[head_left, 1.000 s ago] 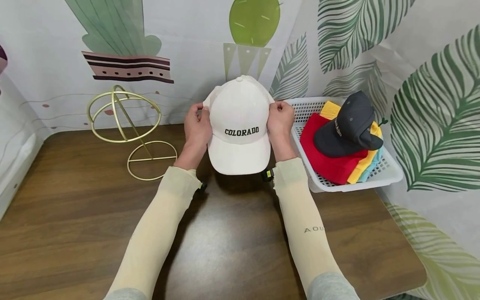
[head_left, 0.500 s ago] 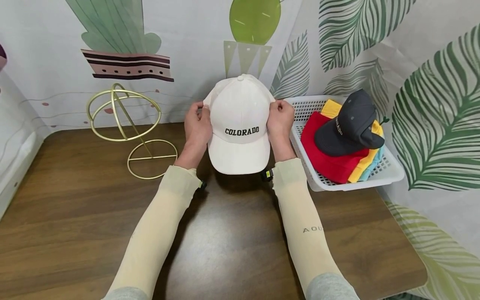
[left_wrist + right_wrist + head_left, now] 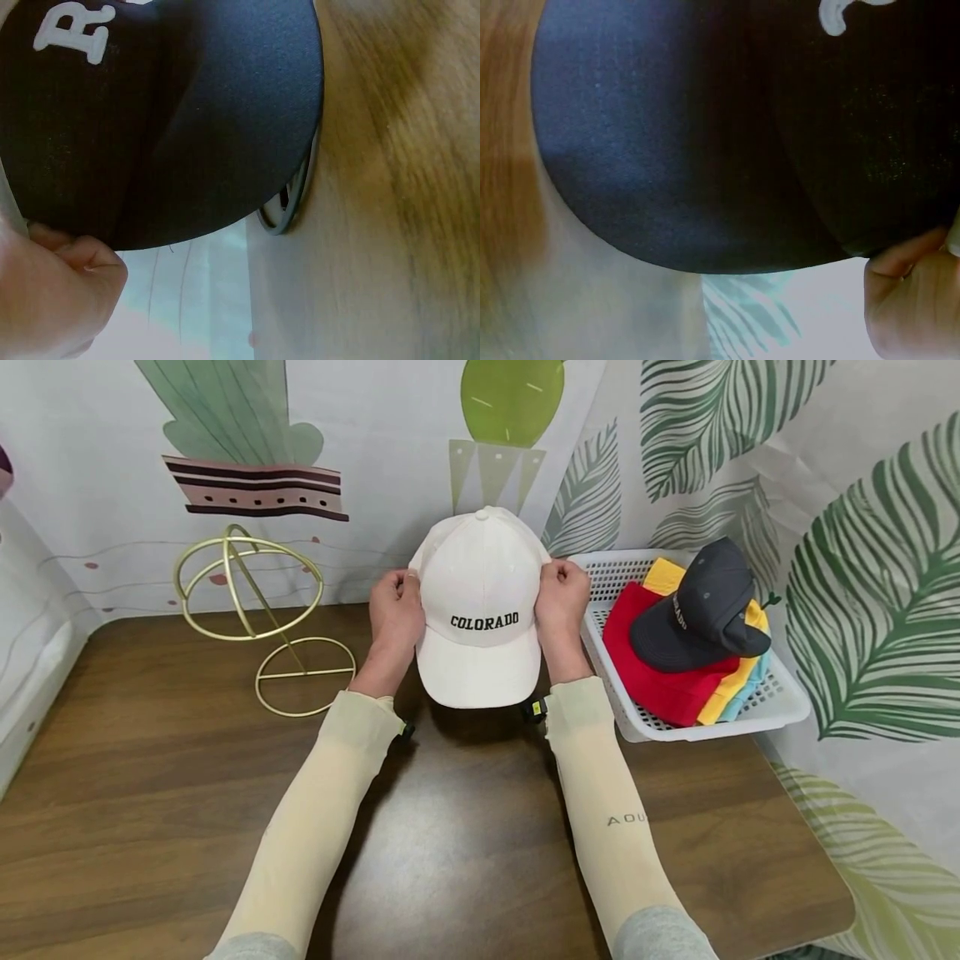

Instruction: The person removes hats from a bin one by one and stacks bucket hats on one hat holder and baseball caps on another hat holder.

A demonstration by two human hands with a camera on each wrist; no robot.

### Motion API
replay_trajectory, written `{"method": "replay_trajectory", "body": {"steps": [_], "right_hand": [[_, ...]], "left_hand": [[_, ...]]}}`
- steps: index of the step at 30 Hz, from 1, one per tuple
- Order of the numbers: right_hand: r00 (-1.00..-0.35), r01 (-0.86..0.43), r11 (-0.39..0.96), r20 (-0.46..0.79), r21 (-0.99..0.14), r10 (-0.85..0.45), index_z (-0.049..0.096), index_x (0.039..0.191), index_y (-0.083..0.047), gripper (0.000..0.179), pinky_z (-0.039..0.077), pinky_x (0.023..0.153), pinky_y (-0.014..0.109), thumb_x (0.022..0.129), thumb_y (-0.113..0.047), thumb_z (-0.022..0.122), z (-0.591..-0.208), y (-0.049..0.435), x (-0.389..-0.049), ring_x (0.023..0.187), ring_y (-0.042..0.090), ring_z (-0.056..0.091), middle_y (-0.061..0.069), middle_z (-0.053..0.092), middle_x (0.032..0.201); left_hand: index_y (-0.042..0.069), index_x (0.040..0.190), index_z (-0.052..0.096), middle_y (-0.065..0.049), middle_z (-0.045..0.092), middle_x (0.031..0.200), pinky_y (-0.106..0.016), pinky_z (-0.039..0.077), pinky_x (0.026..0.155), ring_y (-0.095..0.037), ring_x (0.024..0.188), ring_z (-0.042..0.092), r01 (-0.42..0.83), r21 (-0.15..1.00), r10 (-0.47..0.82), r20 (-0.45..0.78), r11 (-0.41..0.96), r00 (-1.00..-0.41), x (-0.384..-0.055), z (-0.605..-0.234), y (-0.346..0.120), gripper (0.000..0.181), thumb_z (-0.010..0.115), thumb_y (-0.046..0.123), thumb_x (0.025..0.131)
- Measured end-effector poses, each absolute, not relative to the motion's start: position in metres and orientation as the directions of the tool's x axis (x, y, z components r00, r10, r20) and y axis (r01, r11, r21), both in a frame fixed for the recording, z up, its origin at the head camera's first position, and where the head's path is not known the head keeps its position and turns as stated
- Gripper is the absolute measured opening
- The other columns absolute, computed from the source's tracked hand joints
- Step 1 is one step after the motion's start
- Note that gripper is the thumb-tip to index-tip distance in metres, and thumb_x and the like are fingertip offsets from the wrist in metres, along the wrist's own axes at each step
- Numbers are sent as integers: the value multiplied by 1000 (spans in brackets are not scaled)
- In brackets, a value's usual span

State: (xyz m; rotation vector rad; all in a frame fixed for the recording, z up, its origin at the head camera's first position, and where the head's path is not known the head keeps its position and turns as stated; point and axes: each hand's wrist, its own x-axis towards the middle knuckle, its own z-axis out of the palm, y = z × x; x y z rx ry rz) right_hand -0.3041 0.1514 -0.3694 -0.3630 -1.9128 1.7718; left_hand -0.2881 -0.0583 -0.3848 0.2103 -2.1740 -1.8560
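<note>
A white baseball cap point(image 3: 480, 585) lettered COLORADO is upright in front of me, brim towards me. My left hand point(image 3: 396, 614) pinches its left side with thumb and curled fingers; my right hand point(image 3: 562, 602) does likewise on the right. In the left wrist view, my left fingers meet the edge of a dark cap point(image 3: 165, 142) bearing a white letter R. My right hand point(image 3: 915, 300) touches the same kind of dark cap point(image 3: 697, 150) in the right wrist view. Whether this is another cap under the white one, I cannot tell. What supports the cap is hidden.
A gold wire hat stand point(image 3: 281, 672) is on the brown table point(image 3: 135, 777) to the left. At right, a white basket point(image 3: 637, 727) holds a dark cap point(image 3: 708, 610) on red, yellow and blue cloth items. A patterned curtain point(image 3: 390, 443) hangs close behind.
The head view has shifted very slightly. Both hands keep their pinch on the cap's sides, with hardly any movement.
</note>
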Motion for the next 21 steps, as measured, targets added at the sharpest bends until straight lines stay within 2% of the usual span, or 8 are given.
{"method": "replay_trajectory", "body": {"steps": [6,10,14,21], "right_hand": [[-855,-152,37,150,-988,497,65,115,2,22,53,70,28,112,-16,54,-368,150,-305,73,13,65,2,64,80],[-857,-167,2,146,-986,495,58,108,-3,12,52,68,30,112,-12,51,-368,151,-303,70,13,62,2,59,73],[-860,-173,1,152,-985,487,59,101,-6,14,50,67,29,111,-7,50,-368,152,-303,68,12,58,0,55,70],[-869,-163,5,146,-987,472,61,102,-6,16,51,68,30,111,-7,47,-370,151,-304,69,14,60,2,56,74]], "left_hand": [[0,123,68,-5,59,91,-28,48,74,-19,85,59,59,986,-291,103,157,-951,-288,-383,-58,37,48,29,114],[-1,124,68,-6,60,93,-29,49,74,-20,85,60,64,986,-279,106,155,-954,-287,-383,-58,37,48,29,114],[-1,123,68,-5,59,92,-29,49,75,-19,85,60,59,985,-277,102,159,-955,-287,-383,-57,37,48,30,114],[0,123,68,-6,60,93,-29,49,76,-21,87,60,52,982,-289,103,181,-952,-287,-382,-56,37,47,30,115]]}}
